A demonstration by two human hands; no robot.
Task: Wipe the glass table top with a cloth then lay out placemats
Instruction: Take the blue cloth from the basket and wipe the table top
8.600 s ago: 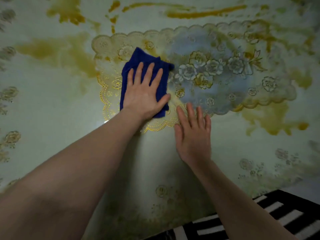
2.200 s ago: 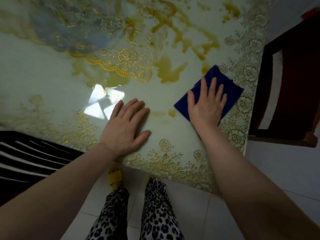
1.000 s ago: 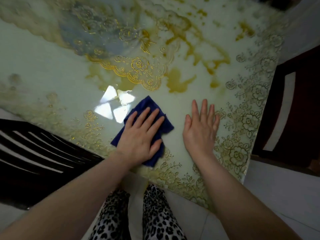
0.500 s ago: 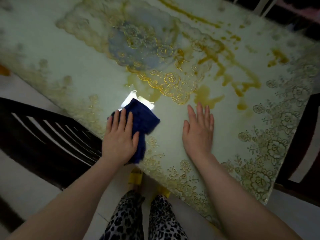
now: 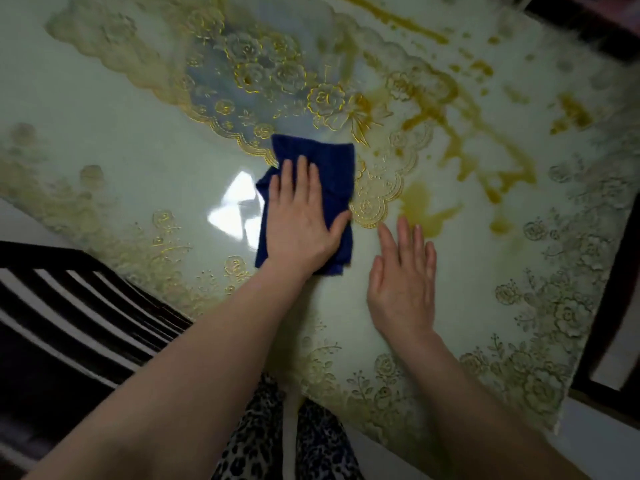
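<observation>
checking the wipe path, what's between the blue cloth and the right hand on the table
In the head view, only bare glass table top separates the blue cloth under the left hand from the right hand; the gold-edged lace mat's corner sits just beyond that gap.

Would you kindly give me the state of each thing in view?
Blue cloth: folded, flat on the table, pressed under the left hand.
Left hand: flat, fingers straight, on the cloth.
Right hand: flat, resting on bare glass.
Glass table top: no placemats laid out.
</observation>
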